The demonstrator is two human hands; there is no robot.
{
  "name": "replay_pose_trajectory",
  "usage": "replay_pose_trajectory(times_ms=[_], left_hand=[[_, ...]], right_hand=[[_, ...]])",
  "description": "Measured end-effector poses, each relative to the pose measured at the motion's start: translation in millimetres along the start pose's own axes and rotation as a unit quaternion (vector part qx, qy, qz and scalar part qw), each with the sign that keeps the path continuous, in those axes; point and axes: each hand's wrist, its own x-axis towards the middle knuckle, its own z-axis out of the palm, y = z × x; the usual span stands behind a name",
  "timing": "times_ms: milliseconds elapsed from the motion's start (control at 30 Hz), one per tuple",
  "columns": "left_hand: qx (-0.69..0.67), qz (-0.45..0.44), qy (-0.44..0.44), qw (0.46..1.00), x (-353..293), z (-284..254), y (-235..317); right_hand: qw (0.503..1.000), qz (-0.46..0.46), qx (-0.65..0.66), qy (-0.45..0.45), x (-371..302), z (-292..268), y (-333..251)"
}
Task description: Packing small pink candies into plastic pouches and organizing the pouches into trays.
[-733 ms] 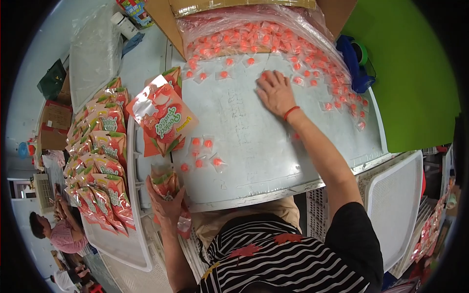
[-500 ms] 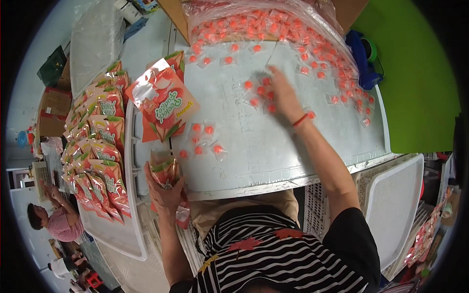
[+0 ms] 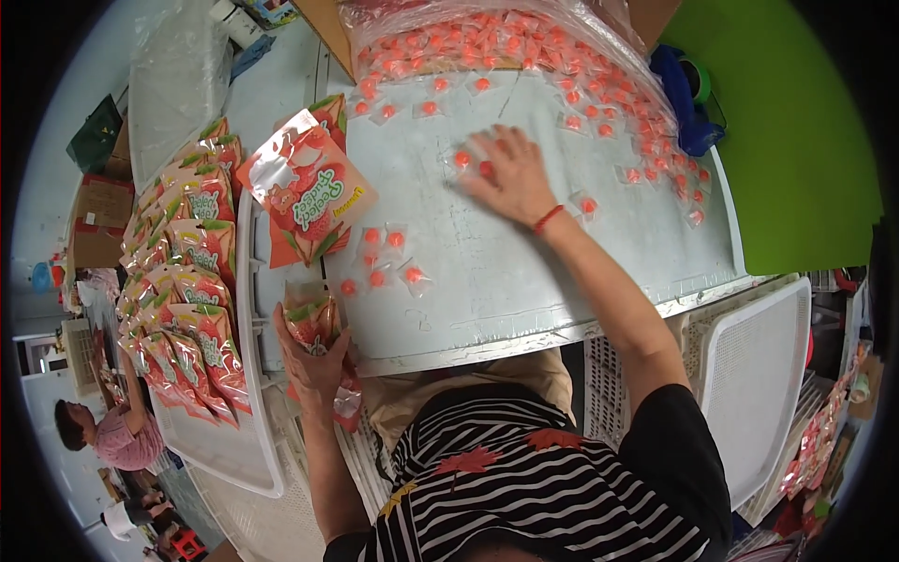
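Note:
My left hand (image 3: pixel 314 370) grips an upright red and green snack pouch (image 3: pixel 313 321) at the table's front left edge, fingers wrapped round its side. Over the middle of the table, my right hand (image 3: pixel 513 178) lies palm down with its fingers spread. Beneath and beside its fingers are some clear-wrapped red candies (image 3: pixel 462 160), partly covered by the hand. A small group of the same wrapped candies (image 3: pixel 376 278) lies between the two hands, nearer the pouch. Just beyond that pouch, flat pouches (image 3: pixel 309 192) lie stacked on the table.
A cardboard box (image 3: pixel 327 33) with a plastic liner spills a heap of wrapped candies (image 3: pixel 496 42) across the far side. At the left, filled pouches (image 3: pixel 201 248) stand in rows on a white tray (image 3: pixel 267 459). A blue tape dispenser (image 3: pixel 693 103) sits far right. Another person (image 3: pixel 122 436) works at far left.
My right hand has moved left and its fingers have spread over the candies in the middle. My left hand still holds the pouch in about the same place.

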Motion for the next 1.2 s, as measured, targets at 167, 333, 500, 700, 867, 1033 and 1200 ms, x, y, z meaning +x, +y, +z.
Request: replay_pose_trajectory(times_ms=[167,333,500,700,867,1033,1200], left_hand=[[0.013,-0.001,0.008,1.000,-7,-3,-8],[0.024,-0.011,0.000,1.000,-7,1,-7],[0.020,0.000,0.016,1.000,-4,1,-10],[0.016,0.002,0.002,1.000,-7,2,-11],[0.040,0.014,0.009,0.999,-5,7,-12],[0.040,-0.016,-0.013,0.999,-5,6,-9],[0.026,-0.009,0.003,1.000,-4,5,-8]], right_hand=[[0.994,-0.056,-0.035,-0.091,-15,40,-47],[0.995,-0.062,0.025,-0.079,-36,49,-97],[0.998,-0.058,0.021,-0.009,19,16,-20],[0.977,0.041,-0.206,-0.043,43,-50,127],[0.983,0.020,-0.137,-0.120,10,-53,105],[0.946,0.156,0.272,-0.083,-6,-96,93],[0.769,0.402,0.476,0.140,-43,-164,125]])
